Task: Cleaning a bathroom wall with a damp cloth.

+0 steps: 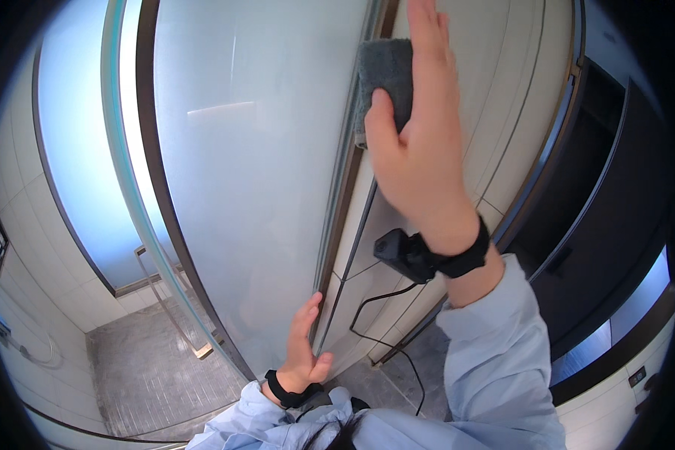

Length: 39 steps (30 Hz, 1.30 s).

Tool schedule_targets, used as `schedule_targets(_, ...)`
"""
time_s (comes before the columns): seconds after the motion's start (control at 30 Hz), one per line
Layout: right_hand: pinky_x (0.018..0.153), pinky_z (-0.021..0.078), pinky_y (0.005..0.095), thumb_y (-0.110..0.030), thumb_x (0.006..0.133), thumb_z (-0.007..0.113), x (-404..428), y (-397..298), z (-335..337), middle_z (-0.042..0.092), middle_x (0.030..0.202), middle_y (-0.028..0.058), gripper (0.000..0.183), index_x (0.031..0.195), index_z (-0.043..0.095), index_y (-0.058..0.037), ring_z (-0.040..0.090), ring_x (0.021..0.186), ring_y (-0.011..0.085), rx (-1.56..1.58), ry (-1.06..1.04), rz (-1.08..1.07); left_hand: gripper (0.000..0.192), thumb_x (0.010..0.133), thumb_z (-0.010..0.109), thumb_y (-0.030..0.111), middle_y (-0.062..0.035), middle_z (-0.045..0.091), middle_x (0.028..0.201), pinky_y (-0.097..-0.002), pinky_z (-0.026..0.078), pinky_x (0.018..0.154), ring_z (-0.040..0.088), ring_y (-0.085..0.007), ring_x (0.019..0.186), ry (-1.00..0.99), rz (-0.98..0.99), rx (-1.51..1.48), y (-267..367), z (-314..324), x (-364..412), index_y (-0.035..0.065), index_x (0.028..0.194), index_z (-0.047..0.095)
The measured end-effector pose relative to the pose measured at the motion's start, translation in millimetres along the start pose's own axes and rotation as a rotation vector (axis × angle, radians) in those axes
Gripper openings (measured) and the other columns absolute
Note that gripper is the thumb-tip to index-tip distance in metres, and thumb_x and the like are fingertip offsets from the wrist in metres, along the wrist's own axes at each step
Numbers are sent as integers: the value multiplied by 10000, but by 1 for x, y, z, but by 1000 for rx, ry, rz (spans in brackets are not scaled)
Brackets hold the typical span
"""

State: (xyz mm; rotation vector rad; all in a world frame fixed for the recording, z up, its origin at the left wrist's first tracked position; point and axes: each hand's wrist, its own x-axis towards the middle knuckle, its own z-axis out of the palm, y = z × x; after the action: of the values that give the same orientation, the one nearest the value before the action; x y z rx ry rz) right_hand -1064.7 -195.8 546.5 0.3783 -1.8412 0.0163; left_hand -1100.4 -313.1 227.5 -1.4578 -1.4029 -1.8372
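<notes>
My right hand (427,129) is raised at the upper right of the view, its thumb and palm on a folded dark grey cloth (386,67). The cloth lies against the metal edge frame (346,185) of a frosted glass panel (247,185), beside the tiled wall. Low in the middle, my left hand (304,349) is near the bottom part of the same frame, fingers pointing up and thumb apart, with nothing in it. Whether its fingertips touch the frame cannot be told. A black strap with a small camera (405,253) sits on my right wrist.
An open glass door (129,169) with a metal handle (166,309) stands at the left, by a grey shower floor (152,371). A black cable (391,340) hangs from the wrist camera. Dark panels (602,185) are at the right.
</notes>
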Motion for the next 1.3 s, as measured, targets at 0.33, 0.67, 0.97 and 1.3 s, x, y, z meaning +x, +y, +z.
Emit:
schedule_targets(0.33, 1124, 93, 606, -49, 809, 555, -196, -28, 80, 158, 1518, 355, 785, 1479, 172, 89, 151, 1418, 513, 54, 102, 250, 623, 899, 536, 314, -282, 440, 1376, -467, 372, 1043, 476, -403, 1239, 88, -65, -33, -18, 6, -14, 7, 1409, 353)
schedule_targets(0.67, 1128, 184, 533, 39, 803, 509, -75, -1, 53, 253, 1509, 288, 677, 1442, 288, 75, 251, 1392, 469, 103, 217, -29, 603, 906, 517, 307, -289, 443, 1384, -471, 400, 1034, 485, -419, 1246, 107, -43, -1, -8, -9, -17, 52, 1428, 356)
schedule_targets(0.97, 1136, 219, 350, 9, 870, 526, -62, 18, 49, 245, 1533, 235, 701, 1488, 200, 55, 291, 1404, 332, 110, 221, -76, 613, 889, 531, 280, -297, 430, 1398, -489, 414, 1023, 477, -435, 1259, 42, -113, -74, -11, -9, -19, 73, 1438, 353)
schedule_targets(1.3, 1115, 57, 628, -125, 837, 554, -237, -24, 88, 97, 1515, 376, 766, 1461, 174, 107, 89, 1412, 539, -28, -24, 221, 489, 860, 524, 339, -243, 526, 1223, -461, 401, 971, 526, -356, 1135, 167, 227, 592, 25, -42, -36, 17, 1225, 469)
